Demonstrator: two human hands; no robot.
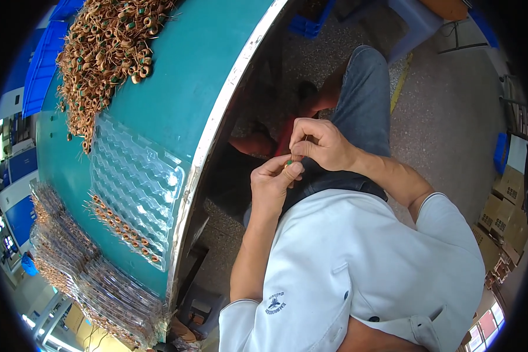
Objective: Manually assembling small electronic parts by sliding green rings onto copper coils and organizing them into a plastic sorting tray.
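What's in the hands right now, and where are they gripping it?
A small green-and-copper coil part, pinched between the fingertips of the left hand and right hand. Exactly which part of it they grip cannot be told.

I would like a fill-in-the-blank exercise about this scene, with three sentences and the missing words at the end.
1. Both hands, the left hand and the right hand, pinch one small green-and-copper ____ between them.
2. The clear plastic blister tray lies on a table whose top is ____ in colour.
3. Only the tray row nearest the stack of filled trays is ____; the other pockets are empty.

Missing words: coil; teal; filled
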